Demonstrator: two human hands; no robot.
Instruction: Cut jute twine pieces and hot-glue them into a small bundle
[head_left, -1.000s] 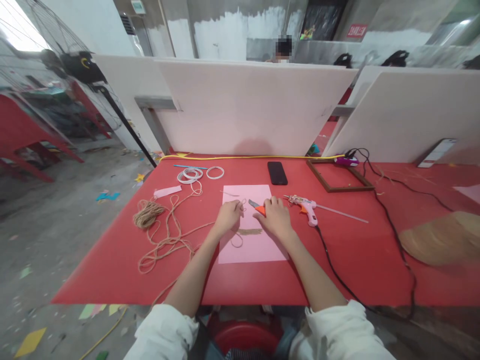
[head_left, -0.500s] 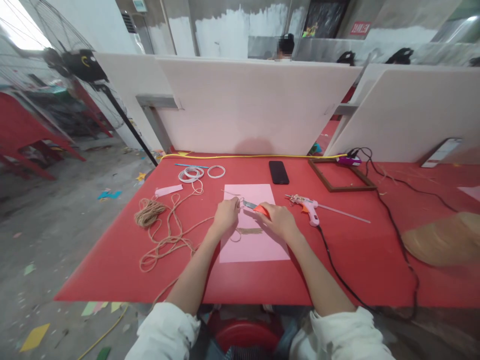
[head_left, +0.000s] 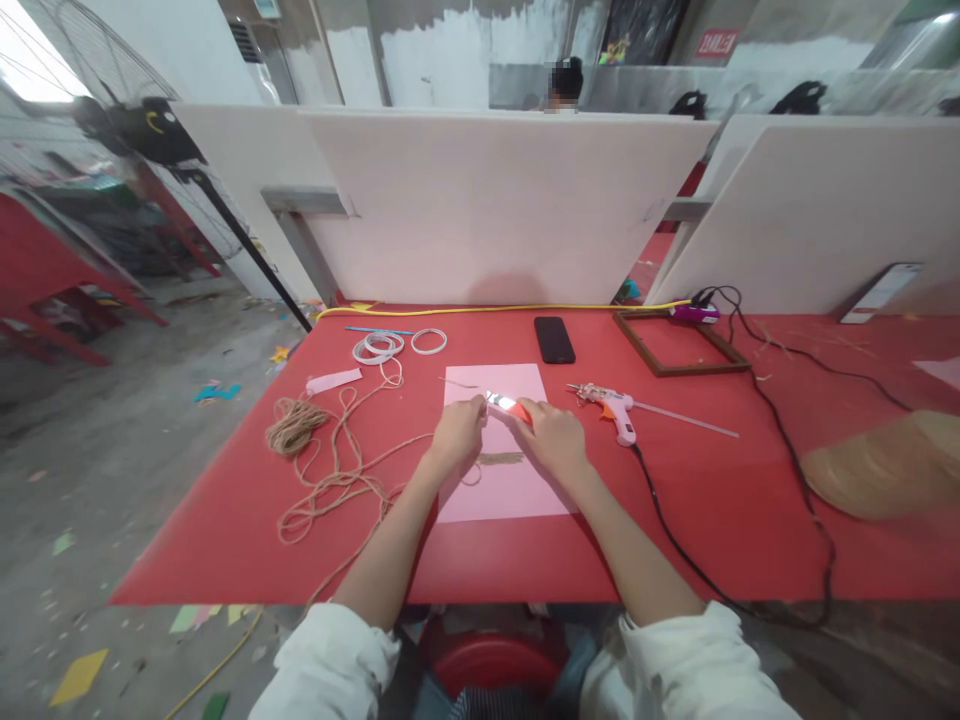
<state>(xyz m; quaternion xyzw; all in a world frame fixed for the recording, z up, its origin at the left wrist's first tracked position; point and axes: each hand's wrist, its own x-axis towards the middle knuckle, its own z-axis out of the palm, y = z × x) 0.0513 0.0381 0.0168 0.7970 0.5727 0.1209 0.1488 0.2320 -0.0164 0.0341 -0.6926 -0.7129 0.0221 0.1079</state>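
A pale pink paper sheet (head_left: 504, 490) lies on a red table (head_left: 675, 520). On the sheet's upper edge, an orange utility knife (head_left: 520, 412) shows a silver blade. Left of the sheet lie tan jute twine (head_left: 292, 428) and white rings (head_left: 429, 342); right, a pink glue gun (head_left: 619, 425); beyond, a black phone (head_left: 554, 339).

Overexposed top-left corner, warped wide-angle edges

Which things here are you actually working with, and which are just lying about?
Working with: right hand holding orange-handled utility knife; left hand; jute twine; pink paper sheet.
Lying about: pink hot glue gun; smartphone; wooden frame.
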